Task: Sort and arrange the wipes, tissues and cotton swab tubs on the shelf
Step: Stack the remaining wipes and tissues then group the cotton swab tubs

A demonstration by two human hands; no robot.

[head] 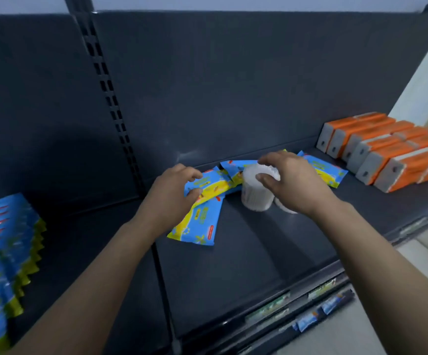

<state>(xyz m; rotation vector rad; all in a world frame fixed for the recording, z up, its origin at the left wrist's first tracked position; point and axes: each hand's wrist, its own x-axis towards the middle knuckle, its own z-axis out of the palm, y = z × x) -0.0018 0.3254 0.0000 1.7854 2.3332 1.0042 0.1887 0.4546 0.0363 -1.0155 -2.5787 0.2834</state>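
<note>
On the dark shelf (246,252) lie several blue and yellow wipe packs. My left hand (172,196) grips the top wipe pack (214,187) at its left end, thumb under and fingers over. Another wipe pack (200,226) lies beneath it, nearer the front. My right hand (292,180) holds a white cotton swab tub (255,193) by its lid. A second white tub (284,207) peeks out under my right wrist. More wipe packs (328,172) lie behind my right hand.
A row of orange tissue packs (387,155) stands at the right end of the shelf. A stack of blue wipe packs (0,260) sits on the neighbouring shelf at the far left. A slotted upright (110,98) divides the two back panels. Price labels (320,288) line the front edge.
</note>
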